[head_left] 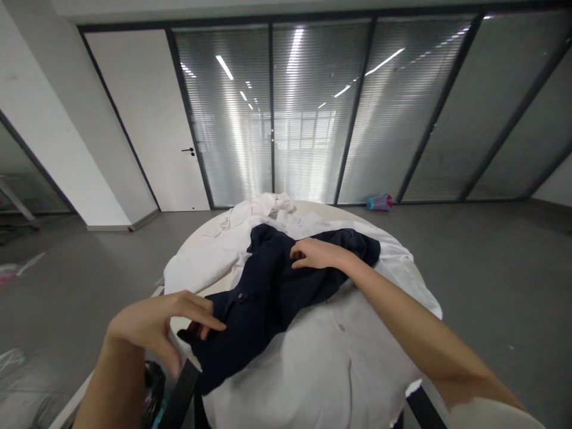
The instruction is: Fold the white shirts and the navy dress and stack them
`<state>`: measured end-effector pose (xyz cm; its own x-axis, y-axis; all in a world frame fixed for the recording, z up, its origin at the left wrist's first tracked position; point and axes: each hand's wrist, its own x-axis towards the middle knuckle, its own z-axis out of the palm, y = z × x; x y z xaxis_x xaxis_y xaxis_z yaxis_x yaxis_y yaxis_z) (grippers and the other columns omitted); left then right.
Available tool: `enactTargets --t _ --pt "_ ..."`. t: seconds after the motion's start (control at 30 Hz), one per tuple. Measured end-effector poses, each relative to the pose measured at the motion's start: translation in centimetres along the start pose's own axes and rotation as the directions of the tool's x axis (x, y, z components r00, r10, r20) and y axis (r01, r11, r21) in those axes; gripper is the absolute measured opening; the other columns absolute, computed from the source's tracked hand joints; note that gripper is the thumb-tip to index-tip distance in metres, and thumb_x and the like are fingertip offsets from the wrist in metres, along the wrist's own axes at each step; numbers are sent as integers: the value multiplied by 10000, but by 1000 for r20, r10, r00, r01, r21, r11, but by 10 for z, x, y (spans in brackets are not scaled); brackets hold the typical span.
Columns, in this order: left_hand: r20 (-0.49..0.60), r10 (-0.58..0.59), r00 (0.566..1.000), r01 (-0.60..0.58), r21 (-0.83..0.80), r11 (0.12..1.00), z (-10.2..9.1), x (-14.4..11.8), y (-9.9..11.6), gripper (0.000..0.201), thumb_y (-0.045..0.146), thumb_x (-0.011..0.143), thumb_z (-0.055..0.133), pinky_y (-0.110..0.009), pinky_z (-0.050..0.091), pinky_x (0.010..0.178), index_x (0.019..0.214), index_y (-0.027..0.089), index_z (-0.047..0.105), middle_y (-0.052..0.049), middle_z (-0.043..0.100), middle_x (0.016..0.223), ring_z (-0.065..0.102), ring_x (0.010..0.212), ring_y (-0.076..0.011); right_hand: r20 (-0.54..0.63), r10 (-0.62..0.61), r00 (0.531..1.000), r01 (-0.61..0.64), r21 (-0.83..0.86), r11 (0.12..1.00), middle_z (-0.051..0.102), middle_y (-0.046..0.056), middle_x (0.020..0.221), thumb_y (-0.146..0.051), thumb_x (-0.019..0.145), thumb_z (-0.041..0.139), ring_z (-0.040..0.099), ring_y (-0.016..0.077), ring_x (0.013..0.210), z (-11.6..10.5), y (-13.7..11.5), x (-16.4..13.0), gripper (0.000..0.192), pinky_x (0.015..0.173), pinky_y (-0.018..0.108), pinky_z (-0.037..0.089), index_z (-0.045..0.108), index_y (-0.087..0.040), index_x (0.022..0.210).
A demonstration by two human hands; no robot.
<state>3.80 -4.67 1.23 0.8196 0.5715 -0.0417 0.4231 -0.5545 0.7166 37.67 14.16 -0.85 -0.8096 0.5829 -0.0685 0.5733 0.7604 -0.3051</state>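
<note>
Mid-frame, a dark shirt (pixel 268 286) lies crumpled over white garments (pixel 330 345) on the round surface (pixel 201 235). The left hand (pixel 165 325) pinches its near edge at lower left; the right hand (pixel 313 253) presses its middle, fingers curled. Spreading seems underway; flattening it calls for pulling the edges apart.

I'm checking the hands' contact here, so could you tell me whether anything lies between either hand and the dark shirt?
Nothing visible does. The left hand touches the dark shirt at its near edge, and the right hand rests directly on its middle.
</note>
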Motion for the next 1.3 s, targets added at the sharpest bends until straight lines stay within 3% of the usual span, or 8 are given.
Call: enactTargets --t 0.13,0.23,0.37,0.5,0.73,0.9,1.07,1.3 --pt "-239 -317 918 304 -91 948 10 -6 -20 587 652 909 542 -264 499 660 1195 167 707 -90 721 811 667 728 -205 -51 184 982 -190 -168 967 732 97 923 -275 846 728 678 251 852 -11 8 -5 231 702 286 466 739 -159 1044" --pt "-288 -495 820 521 16 853 20 10 -23 563 639 957 436 -261 481 662 955 155 724 -69 709 764 661 705 -195 -173 -72 982 54 -102 993 715 107 1096 -172 889 647 666 243 989 -11 -2 4 283 852 319 489 704 -174 1166" --pt "-270 -485 832 531 137 836 34 33 -16 495 656 827 640 -250 443 640 986 189 671 -32 717 805 661 736 -201 -228 -487 843 512 60 857 667 71 1285 -79 938 500 601 186 1181 -5 -36 29 404 1039 344 430 654 -219 1285" --pt "-260 -452 853 481 57 875 43 39 -16 510 588 791 719 -256 446 641 1113 209 609 -1 705 802 654 729 -193 -123 -618 776 626 45 778 656 83 1318 -150 972 519 550 199 1259 6 -73 44 399 1093 363 365 618 -221 1352" --pt "-512 -308 802 406 88 910 31 27 -15 392 525 879 638 -304 504 787 1130 225 669 -75 691 1102 644 922 -215 75 -551 831 555 -154 817 688 63 921 -236 930 670 620 184 845 -1 -92 39 134 787 288 433 736 -151 1008" --pt "-663 -382 644 482 -35 875 21 15 -31 519 611 900 538 -314 544 711 1142 180 696 -117 720 1074 682 886 -245 -151 -451 880 428 -162 889 629 48 913 -181 966 590 587 170 816 -14 -79 23 124 723 270 413 689 -164 893" --pt "-562 -447 696 472 -112 875 21 17 -47 613 651 943 392 -324 538 743 979 157 753 -114 759 954 698 824 -251 -483 -328 812 350 -47 936 606 32 828 -212 979 555 557 162 755 -2 -65 16 145 716 281 416 653 -165 884" --pt "-584 -543 603 703 68 708 28 30 -30 533 714 828 547 -263 363 538 730 205 670 -42 657 658 593 577 -199 -129 -317 939 342 397 852 673 26 846 -290 965 561 602 93 569 7 -52 14 204 578 227 454 709 -153 934"
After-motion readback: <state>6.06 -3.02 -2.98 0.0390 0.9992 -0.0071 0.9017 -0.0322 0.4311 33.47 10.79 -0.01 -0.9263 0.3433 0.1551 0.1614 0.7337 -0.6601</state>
